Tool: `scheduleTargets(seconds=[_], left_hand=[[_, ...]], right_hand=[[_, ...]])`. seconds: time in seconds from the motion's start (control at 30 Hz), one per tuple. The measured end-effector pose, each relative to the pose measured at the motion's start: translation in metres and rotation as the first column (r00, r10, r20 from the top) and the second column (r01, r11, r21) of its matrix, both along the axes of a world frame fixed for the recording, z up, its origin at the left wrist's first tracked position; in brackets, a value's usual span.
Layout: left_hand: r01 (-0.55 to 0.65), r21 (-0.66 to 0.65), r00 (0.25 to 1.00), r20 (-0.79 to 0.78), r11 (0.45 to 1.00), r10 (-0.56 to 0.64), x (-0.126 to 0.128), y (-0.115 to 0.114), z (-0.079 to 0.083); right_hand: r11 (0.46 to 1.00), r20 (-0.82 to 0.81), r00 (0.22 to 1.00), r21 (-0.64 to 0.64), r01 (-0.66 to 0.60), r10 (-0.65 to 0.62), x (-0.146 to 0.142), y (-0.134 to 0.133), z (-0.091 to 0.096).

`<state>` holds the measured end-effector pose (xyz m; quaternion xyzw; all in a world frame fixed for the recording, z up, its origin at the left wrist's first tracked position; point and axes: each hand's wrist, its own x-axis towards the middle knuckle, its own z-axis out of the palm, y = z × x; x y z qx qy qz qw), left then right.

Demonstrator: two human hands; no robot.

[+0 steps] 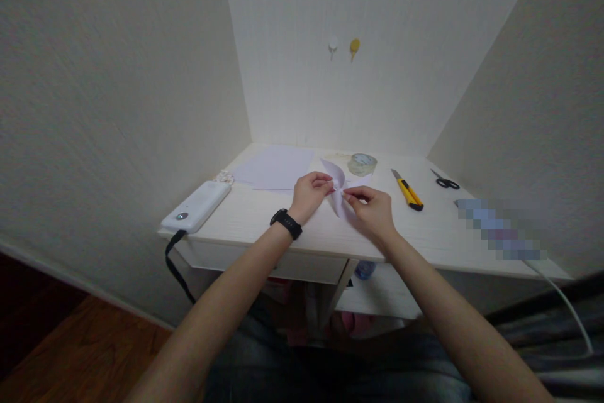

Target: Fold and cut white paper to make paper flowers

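Note:
A white paper pinwheel [334,170] with curved blades is held just above the desk, near its middle. My left hand [311,194] pinches it close to the centre from the left, a black watch [286,223] on that wrist. From the right, my right hand [370,207] pinches the paper near the same centre with thumb and forefinger. The fingertips hide part of the folded middle. Just behind the pinwheel lies a roll of clear tape [362,164].
White paper sheets [283,167] lie at the back left, a white power bank [197,207] with a black strap at the front left. To the right are a yellow box cutter [408,192] with its blade out, black scissors [446,183] and a blurred cabled object [500,230]. Walls enclose the desk [236,220].

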<state>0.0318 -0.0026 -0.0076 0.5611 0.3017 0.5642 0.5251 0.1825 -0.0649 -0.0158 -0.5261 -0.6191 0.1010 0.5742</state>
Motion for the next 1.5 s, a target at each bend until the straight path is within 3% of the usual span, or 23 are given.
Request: scheduleTargets(seconds=[0.6,0.83,1.13,1.23,1.5], left_hand=[[-0.018,0.0,0.999,-0.034,1.0,0.018,-0.001,-0.0004,-0.0002],[-0.036,0.01,0.997,-0.063,0.999,0.036,-0.0004,-0.0005,0.0005],[-0.117,0.134,0.959,-0.241,0.984,0.147,-0.0001,0.0019,-0.0022],[-0.111,0.148,0.951,-0.27,0.983,0.148,-0.0009,0.0005,-0.0011],[-0.087,0.34,0.889,-0.398,0.936,0.227,-0.0028,-0.0035,-0.0017]], right_hand=[[1.0,0.017,1.0,0.006,0.008,-0.008,0.0022,0.001,-0.002],[0.995,0.154,0.986,0.087,0.046,-0.059,0.0012,-0.001,-0.0018],[0.992,0.237,0.966,0.099,0.079,-0.101,-0.0022,-0.0026,0.0014],[0.993,0.245,0.965,0.087,0.076,-0.095,-0.0013,-0.0015,0.0006],[0.991,0.247,0.963,0.109,0.083,-0.108,0.0,-0.0009,-0.0013]])
